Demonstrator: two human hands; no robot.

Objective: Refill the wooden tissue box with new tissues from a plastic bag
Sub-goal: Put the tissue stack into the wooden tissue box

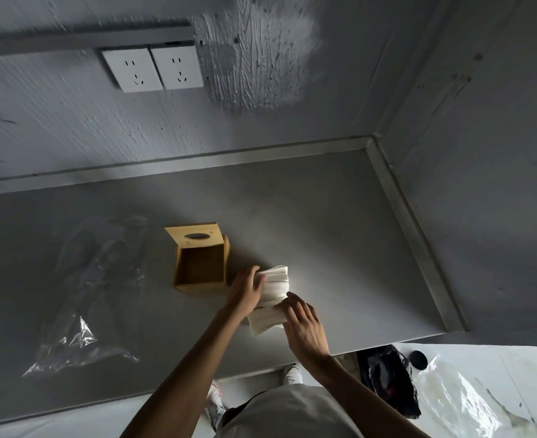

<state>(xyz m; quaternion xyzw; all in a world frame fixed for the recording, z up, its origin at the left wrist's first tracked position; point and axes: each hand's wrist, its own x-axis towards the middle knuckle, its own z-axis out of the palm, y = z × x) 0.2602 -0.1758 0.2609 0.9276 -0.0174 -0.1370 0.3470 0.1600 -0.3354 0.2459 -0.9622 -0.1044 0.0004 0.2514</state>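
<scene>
The wooden tissue box [201,266] stands open and empty on the grey table, its lid with the oval slot [195,236] tipped up at the far side. Just right of the box lies a stack of white tissues [274,289], bent in the middle. My left hand [244,290] grips the stack's left side, fingers curled over the top edge. My right hand [303,324] holds the stack's near end, with its fingers on top. A clear, crumpled plastic bag [84,298] lies flat on the table to the left.
The grey table [340,235] ends at a raised rim along the wall and at the right. Two wall sockets [153,69] sit above. On the floor at the right lie a black bag [387,380] and clear plastic [463,403]. My shoes show below the table edge.
</scene>
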